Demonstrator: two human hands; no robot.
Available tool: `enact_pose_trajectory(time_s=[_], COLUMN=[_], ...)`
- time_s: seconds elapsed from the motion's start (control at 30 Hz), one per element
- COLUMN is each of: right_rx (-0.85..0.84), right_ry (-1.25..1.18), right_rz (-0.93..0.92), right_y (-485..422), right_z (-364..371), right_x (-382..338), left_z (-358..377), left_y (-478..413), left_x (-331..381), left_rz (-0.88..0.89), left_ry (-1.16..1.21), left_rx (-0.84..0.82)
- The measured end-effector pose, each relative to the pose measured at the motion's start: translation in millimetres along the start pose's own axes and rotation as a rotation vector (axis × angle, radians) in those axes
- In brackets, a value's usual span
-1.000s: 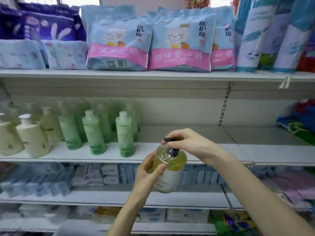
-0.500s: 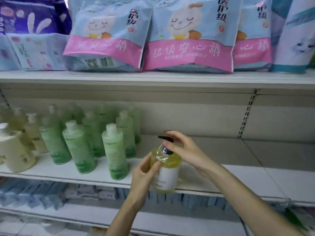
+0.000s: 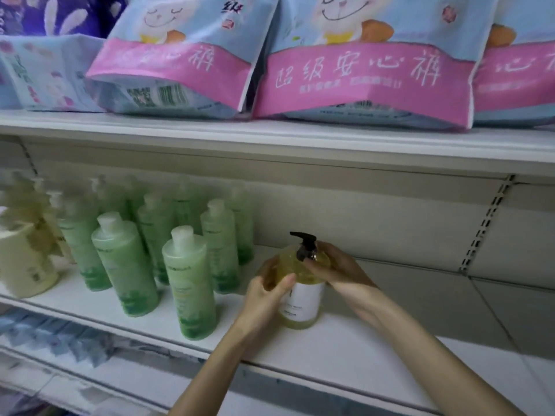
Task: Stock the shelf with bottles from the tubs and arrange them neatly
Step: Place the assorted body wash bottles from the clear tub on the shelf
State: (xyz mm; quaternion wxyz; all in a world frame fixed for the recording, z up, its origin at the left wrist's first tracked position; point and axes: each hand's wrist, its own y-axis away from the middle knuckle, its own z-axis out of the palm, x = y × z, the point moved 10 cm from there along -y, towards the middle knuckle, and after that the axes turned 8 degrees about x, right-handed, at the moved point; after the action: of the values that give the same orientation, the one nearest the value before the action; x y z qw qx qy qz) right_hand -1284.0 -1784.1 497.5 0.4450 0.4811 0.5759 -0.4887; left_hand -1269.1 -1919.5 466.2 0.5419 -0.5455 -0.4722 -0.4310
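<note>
White metal upper shelf loaded with 3 pink-and-blue soft packs side by side, a purple pack at far left. Behind the middle shelf, a pale back panel split by a slotted upright. Lower down, blurred pale-blue packets above a lower shelf. Soft, even light, dimmer under the upper shelf.

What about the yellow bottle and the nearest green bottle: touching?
Apart. Head view shows bare shelf between the yellow bottle and nearest green bottle.
</note>
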Motion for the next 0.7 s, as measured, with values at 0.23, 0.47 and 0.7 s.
enact_pose_trajectory(time_s=[0.23,0.47,0.7], right_rx=[0.001,0.085,0.223], right_ry=[-0.022,0.002,0.053], right_rz=[-0.053,-0.038,0.046], right_y=[-32,-48,-34], right_z=[-2,6,5], right_x=[6,17,24], left_z=[7,-4,-19], left_y=[-28,-42,-35], left_x=[-3,-17,-14], left_rz=[0.01,-0.051,-0.039], left_ry=[-0.013,-0.023,0.0], left_rx=[-0.015,0.021,0.077])
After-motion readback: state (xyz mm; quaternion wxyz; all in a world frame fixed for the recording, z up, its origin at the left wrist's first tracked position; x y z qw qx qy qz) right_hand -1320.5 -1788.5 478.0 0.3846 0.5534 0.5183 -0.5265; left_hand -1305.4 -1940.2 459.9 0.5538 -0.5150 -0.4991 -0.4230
